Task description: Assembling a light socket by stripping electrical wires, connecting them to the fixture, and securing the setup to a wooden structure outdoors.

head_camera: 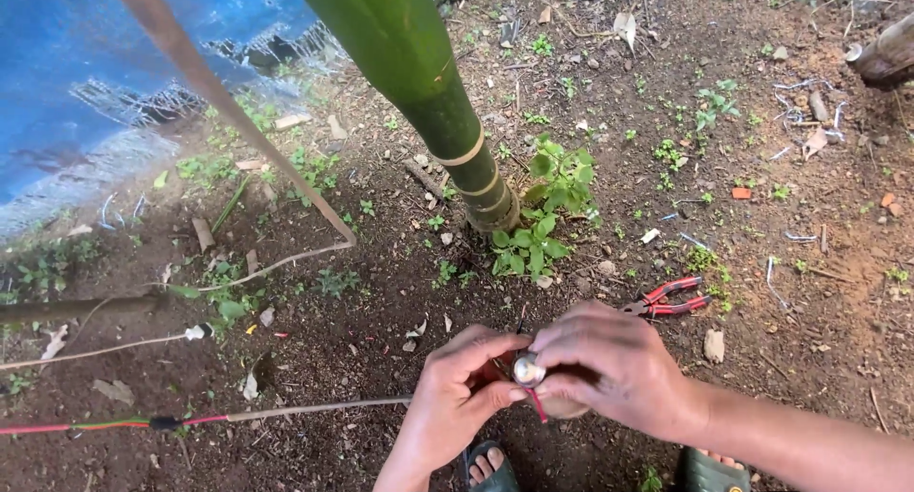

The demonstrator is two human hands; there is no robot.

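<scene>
We look down on bare soil. Our left hand (457, 397) and right hand (609, 363) meet low in the middle, their fingers (495, 344) closed around a small round silver fitting (527, 369) with red wires (536, 403) beneath it. A pale cable (314, 409) runs left from our hands. Red-handled pliers (668, 299) lie on the ground (762, 359) just beyond the right hand. A green bamboo stalk (447, 120) rises from the dirt, leafy weeds (543, 216) at its base. A blue tarp (86, 63) fills the upper left.

This is an outdoor yard or garden plot: bare brown soil (781, 359) strewn with dry leaves and small weeds fills the frame, a thick green bamboo stalk (447, 120) rises from the ground at upper centre, and a blue tarpaulin (86, 63) covers the upper left.
</scene>
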